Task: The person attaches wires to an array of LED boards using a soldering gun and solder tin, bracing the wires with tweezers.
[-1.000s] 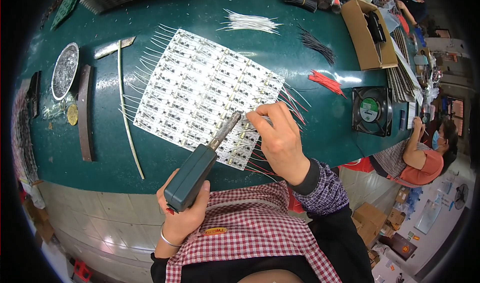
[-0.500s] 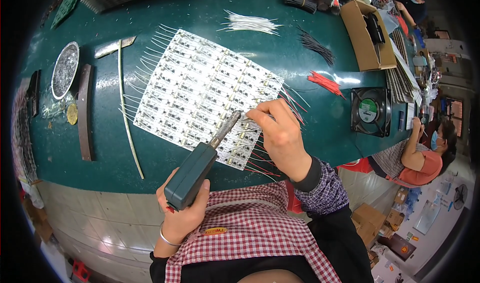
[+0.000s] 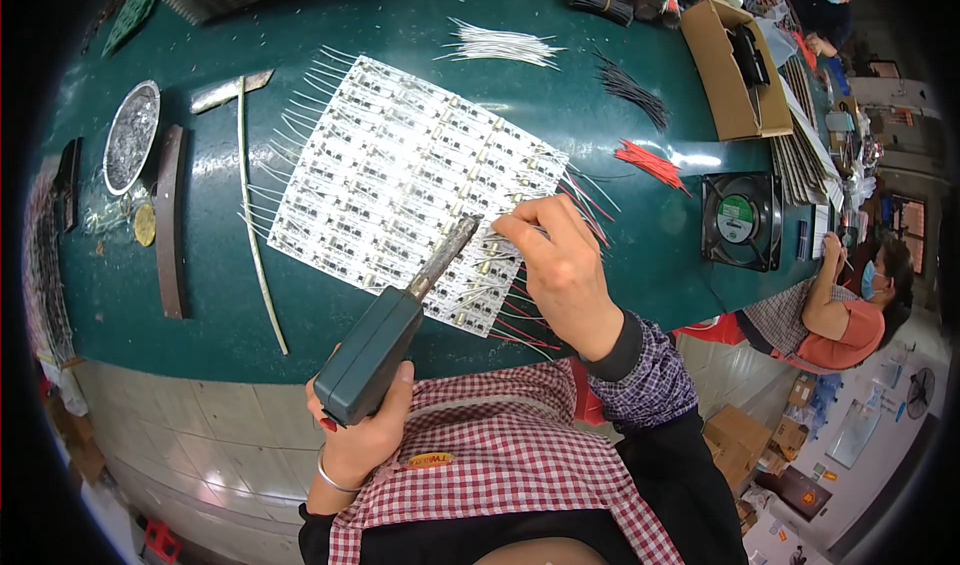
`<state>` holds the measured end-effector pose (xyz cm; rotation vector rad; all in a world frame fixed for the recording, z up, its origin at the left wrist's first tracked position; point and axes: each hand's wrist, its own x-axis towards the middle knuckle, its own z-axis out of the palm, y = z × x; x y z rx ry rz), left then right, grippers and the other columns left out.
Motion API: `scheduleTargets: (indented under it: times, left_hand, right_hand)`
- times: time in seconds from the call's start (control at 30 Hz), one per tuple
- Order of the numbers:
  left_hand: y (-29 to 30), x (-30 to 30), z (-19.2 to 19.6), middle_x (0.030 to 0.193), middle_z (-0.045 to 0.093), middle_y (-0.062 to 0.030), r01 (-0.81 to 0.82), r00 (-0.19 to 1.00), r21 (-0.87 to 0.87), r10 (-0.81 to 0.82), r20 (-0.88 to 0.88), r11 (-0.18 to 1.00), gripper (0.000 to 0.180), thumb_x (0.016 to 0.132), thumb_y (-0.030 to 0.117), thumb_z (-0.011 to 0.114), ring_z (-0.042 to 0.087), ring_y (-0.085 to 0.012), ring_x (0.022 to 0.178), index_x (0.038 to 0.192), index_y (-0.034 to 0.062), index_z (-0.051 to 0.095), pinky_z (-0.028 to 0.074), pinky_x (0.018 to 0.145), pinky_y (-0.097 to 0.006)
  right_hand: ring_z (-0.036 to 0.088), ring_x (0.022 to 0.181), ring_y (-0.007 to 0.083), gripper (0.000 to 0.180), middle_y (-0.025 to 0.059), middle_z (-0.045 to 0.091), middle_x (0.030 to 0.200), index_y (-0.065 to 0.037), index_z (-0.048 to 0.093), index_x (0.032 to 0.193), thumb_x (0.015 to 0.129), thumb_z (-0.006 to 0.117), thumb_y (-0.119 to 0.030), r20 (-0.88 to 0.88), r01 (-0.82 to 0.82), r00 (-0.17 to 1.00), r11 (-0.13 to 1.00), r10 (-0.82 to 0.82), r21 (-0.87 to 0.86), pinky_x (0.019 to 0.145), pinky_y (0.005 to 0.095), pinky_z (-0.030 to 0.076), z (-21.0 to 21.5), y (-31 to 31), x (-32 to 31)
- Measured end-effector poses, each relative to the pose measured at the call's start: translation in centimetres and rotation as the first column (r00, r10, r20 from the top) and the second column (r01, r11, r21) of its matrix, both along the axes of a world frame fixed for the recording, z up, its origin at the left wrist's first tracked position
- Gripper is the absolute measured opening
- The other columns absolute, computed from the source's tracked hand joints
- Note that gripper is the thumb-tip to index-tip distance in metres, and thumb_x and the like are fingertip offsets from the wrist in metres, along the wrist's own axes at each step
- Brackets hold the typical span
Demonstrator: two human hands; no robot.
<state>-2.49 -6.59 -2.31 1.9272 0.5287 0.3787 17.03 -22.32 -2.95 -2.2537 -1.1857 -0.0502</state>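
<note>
My left hand point(image 3: 362, 443) is closed around the dark green handle of a soldering gun point(image 3: 372, 355). Its metal tip reaches up and right over a panel of white circuit boards point(image 3: 400, 155) lying tilted on the table. Just right of the tip, my right hand point(image 3: 568, 275) pinches a thin wire between thumb and forefinger over the panel; the fingers mostly hide it. Thin white wires stick out along the panel's left edge. Red, black and white wires stick out along its right side, some of them under my right hand.
Beyond the panel lie loose white wires point(image 3: 505, 45), black wires point(image 3: 632, 90) and red wires point(image 3: 650, 165). A fan point(image 3: 740, 222) and cardboard box point(image 3: 712, 85) stand right. Left are a metal bowl point(image 3: 130, 145), a brown bar point(image 3: 171, 230) and a thin pale rod point(image 3: 259, 265). A co-worker point(image 3: 850, 305) sits at right.
The soldering gun has shifted slightly left, its tip moving a little up and away from my right fingertips. My right hand has barely moved.
</note>
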Motion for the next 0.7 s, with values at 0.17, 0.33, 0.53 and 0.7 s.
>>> scheduleTargets:
  times: [0.17,0.33,0.53,0.7]
  left_hand:
    - [0.0,0.0,0.3,0.082,0.068,-0.0108,0.031,0.999,0.133,-0.034,0.027,0.991,0.017,0.074,0.003,0.075,0.065,-0.0218,0.06,0.09,0.0006,0.07,0.05,0.056,-0.03]
    - [-0.3,-0.2,0.5,0.082,0.068,-0.0085,-0.057,0.998,0.005,0.058,-0.023,0.998,0.015,0.075,0.005,0.075,0.064,-0.0201,0.06,0.089,0.0009,0.07,0.048,0.055,-0.029]
    - [-0.2,-0.3,0.4,0.081,0.068,-0.008,-0.036,0.999,0.022,0.036,-0.009,0.999,0.016,0.075,0.005,0.075,0.063,-0.0204,0.059,0.089,0.0005,0.07,0.047,0.054,-0.029]
    - [-0.2,-0.3,0.4,0.082,0.068,-0.0094,-0.012,1.0,0.05,0.013,-0.012,0.999,0.017,0.074,0.005,0.076,0.064,-0.0208,0.06,0.089,-0.0001,0.07,0.048,0.055,-0.029]
  right_hand:
    - [0.055,0.086,0.0281,0.033,0.0115,0.056,0.091,0.001,0.063,0.095,0.065,0.057,0.012,0.014,0.007,1.0,1.0,-0.007,-0.013,0.07,0.0353,0.048,-0.1,0.0,-0.1]
    - [0.056,0.085,0.0271,0.035,0.0104,0.058,0.09,0.001,0.065,0.097,0.064,0.059,0.011,0.101,0.021,0.995,0.998,-0.026,0.054,0.068,0.035,0.049,0.4,-0.3,-0.6]
    - [0.056,0.083,0.0262,0.038,0.0098,0.058,0.089,0.002,0.066,0.099,0.063,0.06,0.012,0.098,0.044,0.994,0.993,-0.055,0.113,0.066,0.0342,0.049,-0.2,-0.2,-1.3]
    - [0.056,0.082,0.0265,0.037,0.0104,0.059,0.09,0.002,0.066,0.099,0.065,0.06,0.013,0.067,0.036,0.997,0.994,-0.043,0.1,0.066,0.0342,0.049,-0.9,-0.2,-1.3]
